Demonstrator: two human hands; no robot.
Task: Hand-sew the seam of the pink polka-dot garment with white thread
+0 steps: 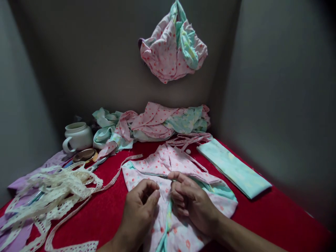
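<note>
My left hand [143, 206] is closed in a pinch, with the tip of a thin sewing needle [157, 183] standing up between thumb and forefinger. Close by on its right, my right hand [190, 199] has its fingers curled in and its forefinger pointing left. Whatever those fingers hold, perhaps a thread, is too fine to make out. Beneath both hands lies a sewn pink cloth piece [147, 166] with small red flowers and a mint-green lining, its middle partly covered by the hands.
Cream lace trim [65, 185] heaps over purple cloth [51, 161] at left, near scissors [99, 162] and a white mug [78, 135]. Fabric scraps [154, 120] line the back. A folded mint cloth [233, 168] lies right on the red tabletop [110, 206]. Above hangs a cloth bag [162, 52].
</note>
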